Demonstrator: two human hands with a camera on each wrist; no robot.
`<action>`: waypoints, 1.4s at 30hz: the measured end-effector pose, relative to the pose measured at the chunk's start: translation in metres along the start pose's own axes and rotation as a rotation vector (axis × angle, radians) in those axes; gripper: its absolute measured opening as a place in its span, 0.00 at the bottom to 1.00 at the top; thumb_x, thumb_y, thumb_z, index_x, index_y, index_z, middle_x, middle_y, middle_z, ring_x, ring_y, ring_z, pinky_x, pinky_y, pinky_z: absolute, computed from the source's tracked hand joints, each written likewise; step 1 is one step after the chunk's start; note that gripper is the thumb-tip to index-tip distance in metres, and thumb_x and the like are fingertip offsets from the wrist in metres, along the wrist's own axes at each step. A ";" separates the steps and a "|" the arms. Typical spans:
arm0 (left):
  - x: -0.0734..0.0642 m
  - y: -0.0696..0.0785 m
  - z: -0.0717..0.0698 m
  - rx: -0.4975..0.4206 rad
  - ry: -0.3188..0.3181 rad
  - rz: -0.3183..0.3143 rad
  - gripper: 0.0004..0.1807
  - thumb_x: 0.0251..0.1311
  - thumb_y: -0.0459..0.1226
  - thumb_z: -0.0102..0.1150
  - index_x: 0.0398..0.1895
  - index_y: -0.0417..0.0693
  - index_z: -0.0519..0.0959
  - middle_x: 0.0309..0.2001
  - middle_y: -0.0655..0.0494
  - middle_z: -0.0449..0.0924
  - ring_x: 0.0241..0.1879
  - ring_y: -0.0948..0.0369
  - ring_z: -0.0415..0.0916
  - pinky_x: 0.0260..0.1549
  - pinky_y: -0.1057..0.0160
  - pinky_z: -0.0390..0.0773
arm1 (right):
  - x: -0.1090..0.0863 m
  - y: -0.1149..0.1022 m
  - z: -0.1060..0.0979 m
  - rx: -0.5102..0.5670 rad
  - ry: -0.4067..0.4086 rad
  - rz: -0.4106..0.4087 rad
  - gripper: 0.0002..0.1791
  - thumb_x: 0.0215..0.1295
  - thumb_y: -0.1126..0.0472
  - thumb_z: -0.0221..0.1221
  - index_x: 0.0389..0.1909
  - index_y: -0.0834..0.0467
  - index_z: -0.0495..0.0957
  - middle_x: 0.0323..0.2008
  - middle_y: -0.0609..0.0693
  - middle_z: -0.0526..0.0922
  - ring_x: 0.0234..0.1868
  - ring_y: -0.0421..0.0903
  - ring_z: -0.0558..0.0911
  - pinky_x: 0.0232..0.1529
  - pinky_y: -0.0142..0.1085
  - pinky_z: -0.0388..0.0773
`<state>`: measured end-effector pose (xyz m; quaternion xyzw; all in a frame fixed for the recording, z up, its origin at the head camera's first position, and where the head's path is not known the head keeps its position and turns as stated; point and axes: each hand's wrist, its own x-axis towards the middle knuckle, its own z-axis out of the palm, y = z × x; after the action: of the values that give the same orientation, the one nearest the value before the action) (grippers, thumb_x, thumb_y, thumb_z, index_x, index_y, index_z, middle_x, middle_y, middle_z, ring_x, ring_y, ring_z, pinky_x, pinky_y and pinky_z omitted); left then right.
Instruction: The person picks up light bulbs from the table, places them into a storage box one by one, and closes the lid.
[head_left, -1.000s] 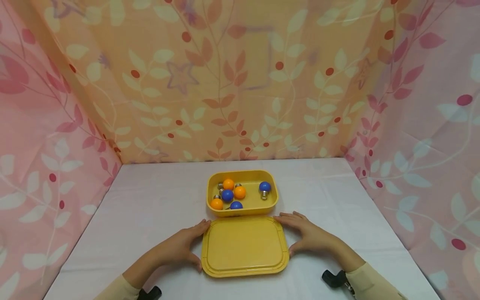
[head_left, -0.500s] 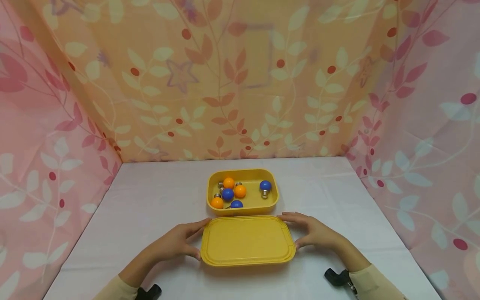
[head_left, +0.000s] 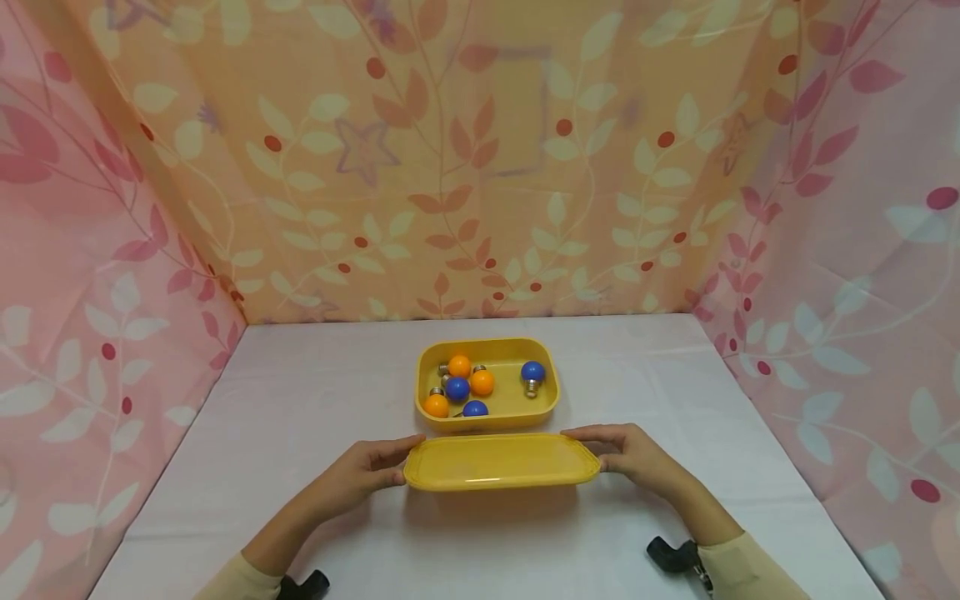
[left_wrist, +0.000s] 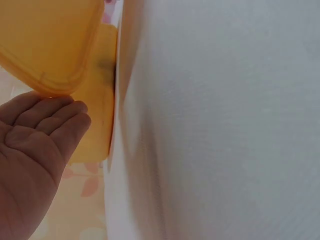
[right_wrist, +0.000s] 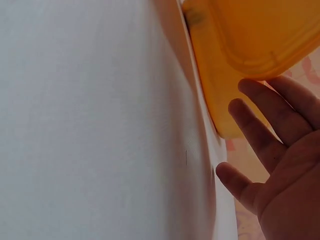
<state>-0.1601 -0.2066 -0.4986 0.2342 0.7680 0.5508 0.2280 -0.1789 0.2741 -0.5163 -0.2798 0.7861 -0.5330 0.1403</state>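
Both hands hold a yellow lid (head_left: 501,461) by its short ends, its near edge raised off the table and tilted up. My left hand (head_left: 369,471) grips the left end between thumb and fingers; in the left wrist view its fingertips (left_wrist: 75,112) touch the lid's rim. At the opposite end my right hand (head_left: 637,458) grips likewise, some fingers spread in the right wrist view. Just behind the lid stands a yellow box (head_left: 517,414). Inside it lie several small light bulbs: orange ones (head_left: 482,382) and blue ones (head_left: 457,388), with a single blue bulb (head_left: 533,372) at the right.
A white cloth (head_left: 315,367) covers the table. Patterned curtains enclose it: orange curtain (head_left: 450,167) at the back, pink curtains (head_left: 67,333) at the sides. Black devices (head_left: 671,555) sit at both wrists.
The lid lay nearly flat in front of the box a second ago. Both hands have raised its near edge, so it now tilts and looks narrower. The box and bulbs have stayed put.
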 end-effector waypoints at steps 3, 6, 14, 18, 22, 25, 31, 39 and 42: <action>0.001 0.001 0.001 -0.004 0.028 -0.004 0.31 0.75 0.45 0.55 0.75 0.40 0.68 0.71 0.48 0.72 0.66 0.64 0.75 0.62 0.69 0.77 | 0.000 -0.003 0.002 0.042 0.035 0.011 0.22 0.72 0.56 0.61 0.64 0.56 0.80 0.63 0.51 0.82 0.65 0.38 0.78 0.61 0.31 0.79; 0.003 0.002 0.002 0.015 0.068 -0.009 0.30 0.76 0.48 0.53 0.73 0.41 0.70 0.68 0.50 0.76 0.62 0.69 0.77 0.60 0.70 0.78 | 0.001 -0.005 0.003 0.046 0.084 0.034 0.18 0.75 0.63 0.59 0.62 0.56 0.82 0.61 0.53 0.84 0.63 0.36 0.80 0.57 0.30 0.81; 0.004 0.005 0.006 0.008 0.145 -0.011 0.27 0.76 0.50 0.52 0.71 0.46 0.74 0.66 0.54 0.78 0.64 0.63 0.77 0.61 0.69 0.78 | 0.003 -0.006 0.006 0.033 0.206 0.044 0.17 0.75 0.65 0.57 0.60 0.58 0.83 0.58 0.54 0.85 0.60 0.35 0.82 0.56 0.28 0.82; 0.005 0.008 0.009 0.034 0.235 -0.012 0.23 0.75 0.50 0.54 0.67 0.53 0.79 0.63 0.58 0.81 0.65 0.58 0.76 0.62 0.63 0.79 | 0.003 -0.007 0.008 0.032 0.269 0.049 0.15 0.75 0.61 0.59 0.58 0.58 0.85 0.56 0.52 0.87 0.58 0.35 0.83 0.54 0.30 0.83; 0.007 0.010 0.012 0.056 0.348 0.005 0.20 0.72 0.49 0.59 0.59 0.52 0.85 0.55 0.60 0.87 0.61 0.59 0.80 0.61 0.59 0.81 | 0.004 -0.008 0.012 -0.040 0.375 0.009 0.11 0.71 0.62 0.63 0.49 0.62 0.88 0.46 0.51 0.90 0.48 0.33 0.85 0.48 0.27 0.84; 0.009 0.009 0.013 0.053 0.389 0.059 0.18 0.71 0.47 0.61 0.57 0.48 0.86 0.50 0.58 0.89 0.58 0.60 0.82 0.59 0.57 0.82 | 0.005 -0.009 0.014 -0.087 0.428 -0.061 0.09 0.68 0.67 0.65 0.44 0.66 0.88 0.42 0.51 0.91 0.44 0.34 0.86 0.45 0.26 0.84; 0.014 0.011 0.017 -0.027 0.456 0.133 0.18 0.68 0.43 0.65 0.57 0.47 0.86 0.49 0.54 0.89 0.54 0.61 0.85 0.56 0.63 0.84 | 0.008 -0.010 0.019 -0.107 0.475 -0.134 0.09 0.66 0.71 0.65 0.46 0.66 0.88 0.43 0.55 0.91 0.47 0.32 0.86 0.47 0.25 0.84; 0.023 0.021 0.022 -0.201 0.658 0.167 0.18 0.60 0.40 0.73 0.53 0.44 0.87 0.49 0.50 0.89 0.51 0.58 0.87 0.51 0.63 0.86 | 0.011 -0.035 0.026 -0.148 0.560 -0.166 0.11 0.63 0.75 0.66 0.46 0.68 0.87 0.42 0.56 0.91 0.48 0.29 0.84 0.53 0.20 0.77; 0.027 0.025 0.025 -0.228 0.737 0.229 0.19 0.60 0.36 0.73 0.55 0.43 0.86 0.51 0.48 0.88 0.52 0.57 0.86 0.51 0.62 0.85 | 0.013 -0.044 0.029 -0.158 0.607 -0.186 0.13 0.62 0.76 0.66 0.48 0.69 0.85 0.40 0.56 0.90 0.48 0.28 0.83 0.56 0.19 0.75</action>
<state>-0.1636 -0.1646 -0.4848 0.0781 0.7013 0.7014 -0.1010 -0.1618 0.2320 -0.4865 -0.1890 0.8020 -0.5399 -0.1718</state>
